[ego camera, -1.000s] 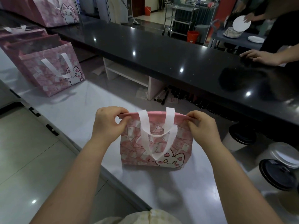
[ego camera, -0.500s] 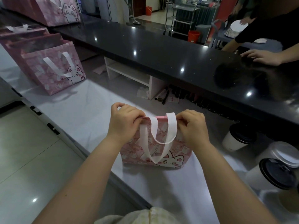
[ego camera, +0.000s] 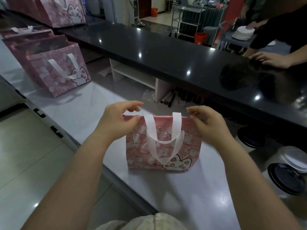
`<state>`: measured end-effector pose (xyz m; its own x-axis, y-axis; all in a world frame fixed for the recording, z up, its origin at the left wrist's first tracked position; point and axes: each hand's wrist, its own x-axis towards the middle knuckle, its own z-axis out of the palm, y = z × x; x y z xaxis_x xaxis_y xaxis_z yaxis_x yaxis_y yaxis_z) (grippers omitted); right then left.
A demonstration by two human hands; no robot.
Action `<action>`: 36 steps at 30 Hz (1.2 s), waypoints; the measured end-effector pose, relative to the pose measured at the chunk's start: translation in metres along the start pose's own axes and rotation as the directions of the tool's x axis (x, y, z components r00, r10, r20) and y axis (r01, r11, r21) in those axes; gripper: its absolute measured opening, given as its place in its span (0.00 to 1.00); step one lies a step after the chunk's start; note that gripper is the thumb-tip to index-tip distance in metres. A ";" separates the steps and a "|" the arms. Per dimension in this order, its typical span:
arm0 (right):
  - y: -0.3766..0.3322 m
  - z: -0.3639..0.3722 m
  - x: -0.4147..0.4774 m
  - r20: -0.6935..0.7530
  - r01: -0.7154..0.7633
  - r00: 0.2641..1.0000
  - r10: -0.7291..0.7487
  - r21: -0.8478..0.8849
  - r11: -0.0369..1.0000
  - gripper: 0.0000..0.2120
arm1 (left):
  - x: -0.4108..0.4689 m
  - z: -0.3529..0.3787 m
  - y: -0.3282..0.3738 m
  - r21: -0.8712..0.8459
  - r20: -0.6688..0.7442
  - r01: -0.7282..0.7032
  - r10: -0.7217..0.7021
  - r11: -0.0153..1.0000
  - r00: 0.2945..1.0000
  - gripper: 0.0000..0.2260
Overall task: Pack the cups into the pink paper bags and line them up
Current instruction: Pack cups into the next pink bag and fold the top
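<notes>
A small pink paper bag (ego camera: pixel 163 146) with a cartoon cat and white ribbon handles stands upright on the grey worktop (ego camera: pixel 74 110), its top edge pressed flat. My left hand (ego camera: pixel 119 122) hovers at the bag's top left corner with fingers apart and the thumb against the rim. My right hand (ego camera: pixel 209 125) mirrors it at the top right corner, fingertips just above the rim. At the right edge stand a cup with a black lid (ego camera: pixel 289 177), a white-lidded cup (ego camera: pixel 294 157) and another black-lidded cup (ego camera: pixel 251 138).
Larger pink cat bags (ego camera: pixel 61 73) stand in a row at the far left, with another pink bag (ego camera: pixel 63 12) on the raised black counter (ego camera: pixel 166 52). Another person's hand (ego camera: pixel 272 60) rests on that counter at right. Stacked plates (ego camera: pixel 242 32) lie beyond. The floor drops off left of the worktop.
My hands slid from the middle of the bag's top out to its corners, and their fingers loosened. The bag stays where it was.
</notes>
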<state>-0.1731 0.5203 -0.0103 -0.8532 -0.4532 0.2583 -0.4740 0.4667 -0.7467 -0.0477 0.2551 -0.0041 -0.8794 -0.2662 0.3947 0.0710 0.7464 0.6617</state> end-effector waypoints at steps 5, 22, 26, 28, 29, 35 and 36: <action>-0.032 0.026 0.012 0.228 0.177 0.970 -0.089 -0.405 0.897 0.17 | 0.016 0.037 0.030 0.379 0.146 -0.216 0.173 0.900 0.974 0.13; -0.006 0.024 0.001 0.058 0.246 0.968 -0.245 -0.423 0.872 0.04 | -0.003 0.035 -0.005 0.415 -0.061 -0.176 0.220 0.893 0.974 0.04; -0.004 0.023 0.006 0.048 0.234 0.972 -0.232 -0.339 0.911 0.05 | -0.003 0.037 -0.006 0.406 -0.101 -0.149 0.207 0.902 0.973 0.05; 0.011 0.009 0.005 0.067 0.125 0.991 -0.114 -0.212 0.969 0.08 | -0.007 0.027 -0.017 0.383 -0.092 -0.150 0.199 0.911 0.976 0.07; 0.020 0.003 0.003 0.063 0.059 0.997 -0.051 -0.136 0.989 0.09 | -0.010 0.021 -0.024 0.360 -0.084 -0.141 0.182 0.922 0.980 0.08; 0.032 0.011 -0.002 -0.072 -0.011 0.997 0.005 -0.080 0.997 0.14 | -0.016 0.013 -0.044 0.222 -0.137 -0.047 0.079 0.974 0.987 0.02; 0.032 0.016 -0.002 -0.098 0.003 0.995 -0.012 -0.095 0.995 0.15 | -0.016 0.015 -0.044 0.224 -0.175 -0.035 0.075 0.974 0.982 0.01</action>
<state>-0.1831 0.5239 -0.0439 -0.8645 -0.3822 0.3264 -0.4951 0.5357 -0.6840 -0.0443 0.2357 -0.0495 -0.7757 -0.3119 0.5487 -0.0061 0.8730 0.4877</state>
